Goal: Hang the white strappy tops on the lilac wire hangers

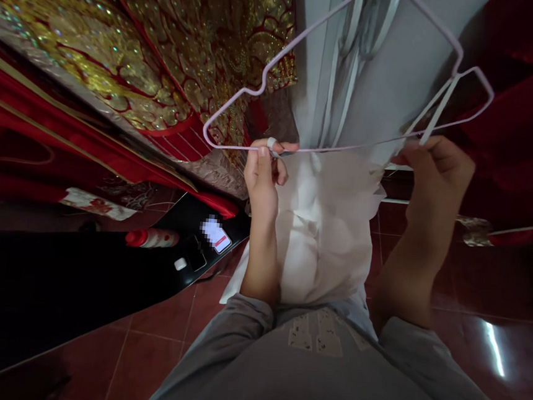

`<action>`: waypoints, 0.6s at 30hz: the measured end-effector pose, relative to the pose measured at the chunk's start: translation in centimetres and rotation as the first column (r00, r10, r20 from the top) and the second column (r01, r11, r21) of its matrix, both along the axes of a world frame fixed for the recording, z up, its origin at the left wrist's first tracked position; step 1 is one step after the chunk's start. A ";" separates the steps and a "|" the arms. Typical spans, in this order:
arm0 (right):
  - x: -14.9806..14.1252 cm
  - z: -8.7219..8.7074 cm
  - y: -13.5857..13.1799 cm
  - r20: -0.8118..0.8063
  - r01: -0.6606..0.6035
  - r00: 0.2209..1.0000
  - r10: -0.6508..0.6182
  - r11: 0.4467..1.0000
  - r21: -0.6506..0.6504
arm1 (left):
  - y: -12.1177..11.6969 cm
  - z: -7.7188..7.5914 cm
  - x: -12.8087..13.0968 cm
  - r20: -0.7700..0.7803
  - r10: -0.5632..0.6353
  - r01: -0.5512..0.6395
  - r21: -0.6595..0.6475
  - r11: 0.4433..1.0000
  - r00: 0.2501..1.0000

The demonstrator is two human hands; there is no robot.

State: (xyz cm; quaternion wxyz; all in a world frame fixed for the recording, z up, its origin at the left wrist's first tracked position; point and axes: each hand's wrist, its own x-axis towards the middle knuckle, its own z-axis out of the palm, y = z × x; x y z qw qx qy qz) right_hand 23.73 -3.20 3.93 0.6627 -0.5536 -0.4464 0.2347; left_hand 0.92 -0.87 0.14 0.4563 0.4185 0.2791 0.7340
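Note:
A pale pink wire hanger (235,101) is held up in front of me, its bottom bar running across between my hands. My left hand (266,172) pinches that bar near its left end, and a white band loops over a finger there. Thin white straps (437,112) hang over the right shoulder of the hanger, and my right hand (441,168) has its fingers closed on them. White cloth (320,229) hangs between my forearms, below the bar. Where the straps join the cloth is hard to make out.
Red and gold sequinned garments (167,54) hang close on the left. Dark red cloth (525,123) hangs on the right. A black table (77,283) at lower left holds a lit phone (217,234), a bottle (153,238) and a small white case (180,264).

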 end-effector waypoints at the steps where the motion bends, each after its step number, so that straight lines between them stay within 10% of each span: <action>1: 0.1 0.5 -0.1 0.002 0.012 1.000 -0.012 1.000 0.022 | 0.1 0.0 0.0 -0.004 0.001 -0.001 0.002 1.000 1.000; 11: 3.7 3.4 4.9 -0.342 -0.156 0.905 0.255 0.944 0.291 | -0.3 -0.2 -0.2 -0.057 -0.014 0.006 -0.132 0.991 0.998; 18: 4.7 0.0 4.3 -0.576 0.263 0.817 -0.004 0.892 0.368 | -0.2 0.1 -0.2 -0.019 -0.005 0.002 -0.150 0.989 1.000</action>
